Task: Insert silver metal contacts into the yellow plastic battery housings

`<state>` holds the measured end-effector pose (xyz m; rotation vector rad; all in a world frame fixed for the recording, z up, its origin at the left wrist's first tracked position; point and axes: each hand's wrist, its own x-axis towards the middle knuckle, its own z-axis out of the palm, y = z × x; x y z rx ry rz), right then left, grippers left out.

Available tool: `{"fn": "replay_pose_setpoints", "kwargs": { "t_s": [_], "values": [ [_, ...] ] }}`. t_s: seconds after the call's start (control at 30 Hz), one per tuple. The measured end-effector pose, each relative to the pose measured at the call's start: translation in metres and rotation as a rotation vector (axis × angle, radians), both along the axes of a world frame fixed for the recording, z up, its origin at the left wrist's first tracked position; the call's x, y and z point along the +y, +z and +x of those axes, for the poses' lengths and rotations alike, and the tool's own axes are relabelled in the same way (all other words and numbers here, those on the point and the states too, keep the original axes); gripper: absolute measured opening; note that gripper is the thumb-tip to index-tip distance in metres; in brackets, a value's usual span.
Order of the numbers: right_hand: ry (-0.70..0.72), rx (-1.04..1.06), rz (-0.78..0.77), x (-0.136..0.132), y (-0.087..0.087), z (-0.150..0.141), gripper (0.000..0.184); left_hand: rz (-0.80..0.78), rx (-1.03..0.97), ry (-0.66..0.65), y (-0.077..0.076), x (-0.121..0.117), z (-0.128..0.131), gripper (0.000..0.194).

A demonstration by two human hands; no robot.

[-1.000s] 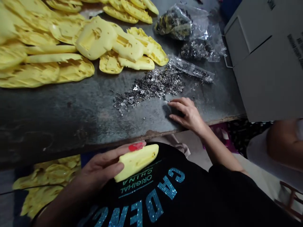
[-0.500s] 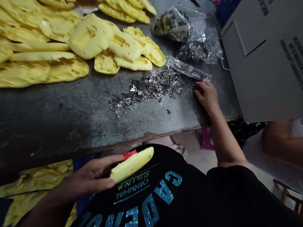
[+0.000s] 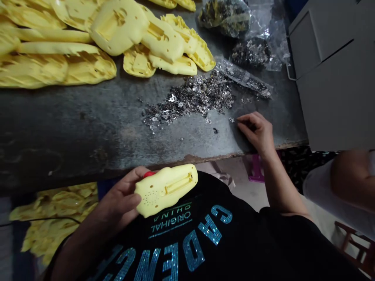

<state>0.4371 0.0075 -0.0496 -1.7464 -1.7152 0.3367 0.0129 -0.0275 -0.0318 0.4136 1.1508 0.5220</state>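
Note:
My left hand (image 3: 121,195) grips a yellow plastic casing (image 3: 165,190) above my black shirt, with a small red piece (image 3: 148,174) showing at my fingertips. The casing's face has a rectangular slot and a cluster of small holes. On the dark metal table (image 3: 73,117), my right hand (image 3: 256,130) rests with its fingers curled and close together. A tiny metal part (image 3: 231,120) lies just ahead of those fingertips, and whatever is under them is hidden. Left of that hand spreads a loose pile of small silvery metal parts (image 3: 190,97).
Yellow plastic casing halves (image 3: 117,27) are heaped along the table's far side, and more (image 3: 52,218) lie below the near edge at left. Plastic bags of metal parts (image 3: 244,76) sit at the back. A grey carton (image 3: 334,78) stands at right, beside a co-worker's arm (image 3: 351,179).
My left hand has turned the casing from edge-on to face-up. My right hand has curled its fingers and shifted slightly toward the table's near edge.

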Motion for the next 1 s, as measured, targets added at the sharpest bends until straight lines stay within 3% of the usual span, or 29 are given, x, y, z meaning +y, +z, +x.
{"fn": "replay_pose_setpoints", "kwargs": {
  "t_s": [0.2, 0.37, 0.47, 0.7, 1.0],
  "values": [
    [0.012, -0.241, -0.042, 0.022, -0.005, -0.020, 0.014, 0.062, -0.022, -0.005, -0.003, -0.002, -0.005, 0.071],
    [0.168, -0.223, 0.014, 0.020, -0.009, -0.021, 0.018, 0.119, -0.021, 0.080, -0.010, 0.005, -0.001, 0.058],
    [0.221, -0.177, 0.026, 0.008, -0.009, -0.015, 0.020, 0.193, -0.109, 0.082, -0.009, 0.010, 0.006, 0.063],
    [0.152, -0.020, 0.020, -0.004, -0.006, -0.009, 0.021, 0.305, -0.384, 0.052, -0.006, 0.014, 0.016, 0.048],
    [0.078, -0.095, 0.060, -0.002, -0.003, -0.014, 0.009, 0.348, -0.491, 0.131, -0.001, 0.007, 0.028, 0.034]
  ]
}}
